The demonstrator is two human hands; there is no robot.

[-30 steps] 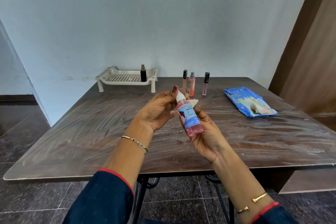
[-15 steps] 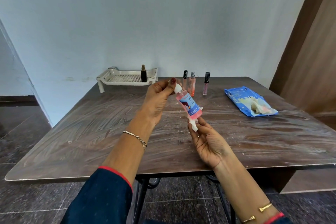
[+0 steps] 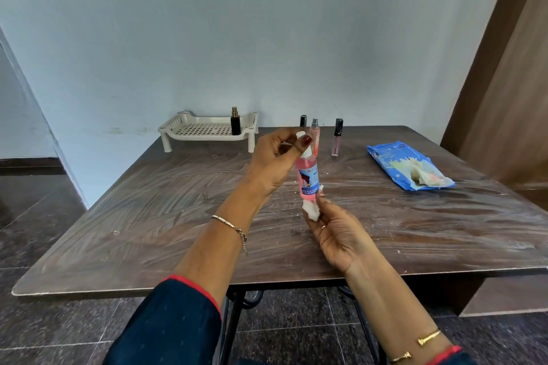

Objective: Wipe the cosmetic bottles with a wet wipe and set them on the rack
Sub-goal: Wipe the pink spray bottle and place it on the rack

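Bare tabletop [image 3: 154, 216] runs from the near edge to the white rack [image 3: 204, 130] at the far left, broad enough for a hand to pass. On the rack a black bottle [image 3: 235, 124] stands at the right end; the grid floor left of it lies open. Just right of the rack, three slim bottles [image 3: 337, 136] stand upright in a close row by the wall. A blue wipe pack [image 3: 397, 160] lies at the far right. Over the middle, the left hand [image 3: 272, 163] and right hand [image 3: 338, 234] block the way, with the pink spray bottle [image 3: 308, 181] and wet wipe [image 3: 311, 212] between them.
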